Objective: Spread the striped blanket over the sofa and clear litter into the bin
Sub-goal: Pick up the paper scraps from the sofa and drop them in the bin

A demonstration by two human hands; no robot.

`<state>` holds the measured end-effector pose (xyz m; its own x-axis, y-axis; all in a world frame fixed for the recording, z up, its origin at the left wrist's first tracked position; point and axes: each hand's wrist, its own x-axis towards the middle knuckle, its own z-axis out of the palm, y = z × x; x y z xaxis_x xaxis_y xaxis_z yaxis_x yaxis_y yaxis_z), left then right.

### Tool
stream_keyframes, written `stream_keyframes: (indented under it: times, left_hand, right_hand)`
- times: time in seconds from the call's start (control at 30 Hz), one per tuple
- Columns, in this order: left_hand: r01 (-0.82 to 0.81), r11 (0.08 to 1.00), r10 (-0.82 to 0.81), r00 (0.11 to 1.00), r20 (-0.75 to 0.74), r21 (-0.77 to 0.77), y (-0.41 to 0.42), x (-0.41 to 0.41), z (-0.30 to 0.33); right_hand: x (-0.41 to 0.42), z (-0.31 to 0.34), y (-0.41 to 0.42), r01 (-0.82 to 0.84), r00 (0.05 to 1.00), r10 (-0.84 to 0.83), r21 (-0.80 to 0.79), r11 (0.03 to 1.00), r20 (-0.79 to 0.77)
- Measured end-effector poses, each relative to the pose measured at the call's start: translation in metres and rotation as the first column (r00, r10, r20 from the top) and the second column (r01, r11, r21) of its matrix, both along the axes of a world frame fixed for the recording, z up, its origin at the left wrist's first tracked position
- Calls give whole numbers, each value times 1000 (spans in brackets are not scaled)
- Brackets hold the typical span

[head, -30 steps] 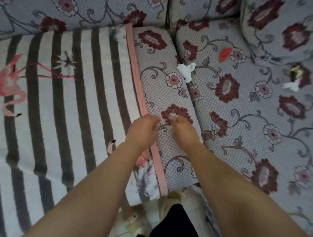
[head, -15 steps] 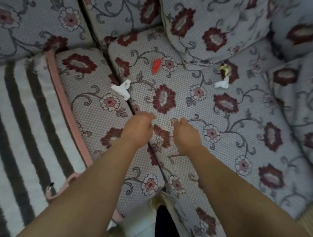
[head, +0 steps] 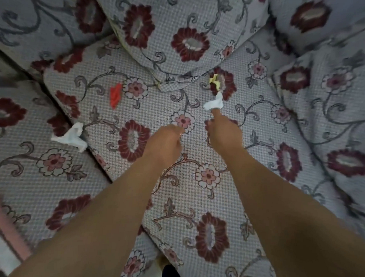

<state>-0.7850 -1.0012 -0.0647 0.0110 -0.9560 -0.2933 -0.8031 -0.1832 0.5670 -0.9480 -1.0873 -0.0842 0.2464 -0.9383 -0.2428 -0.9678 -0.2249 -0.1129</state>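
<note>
Litter lies on the floral sofa seat (head: 196,201): a crumpled white tissue (head: 71,137) in the gap between cushions at left, a red scrap (head: 115,95), a yellow scrap (head: 214,80) and a small white scrap (head: 213,103). My right hand (head: 223,132) stretches forward, one fingertip at the lower edge of the small white scrap; it holds nothing that I can see. My left hand (head: 165,141) hovers beside it with fingers loosely curled and empty. Only the pink edge of the striped blanket (head: 7,225) shows at bottom left. No bin is in view.
A loose floral cushion (head: 181,34) leans on the backrest, its corner overhanging the seat near the yellow scrap. More cushions (head: 334,102) crowd the right side. A strip of floor and a dark shape (head: 171,275) show at the bottom edge.
My view and both arms have swung right, away from the blanket. My right hand has stretched forward to the small white scrap; my left hand follows beside it.
</note>
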Motion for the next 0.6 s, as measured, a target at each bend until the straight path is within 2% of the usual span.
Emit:
stream_keyframes:
  times: [0.23, 0.33, 0.47, 0.6]
  left_hand:
    - [-20, 1000, 21, 999, 39, -8, -65, -8, -33]
    - [-24, 999, 26, 997, 76, -29, -81, -10, -41]
    - [-10, 998, 17, 994, 109, -66, -103, -7, -44]
    - [-89, 988, 110, 980, 169, -125, -112, 15, -45]
  right_hand:
    - [-7, -47, -67, 33, 999, -32, 63, 997, -11]
    - [-12, -61, -74, -39, 999, 38, 31, 999, 22]
    - [-17, -60, -85, -9, 999, 10, -10, 1000, 52]
    - [-11, -42, -111, 101, 970, -73, -111, 989, 231]
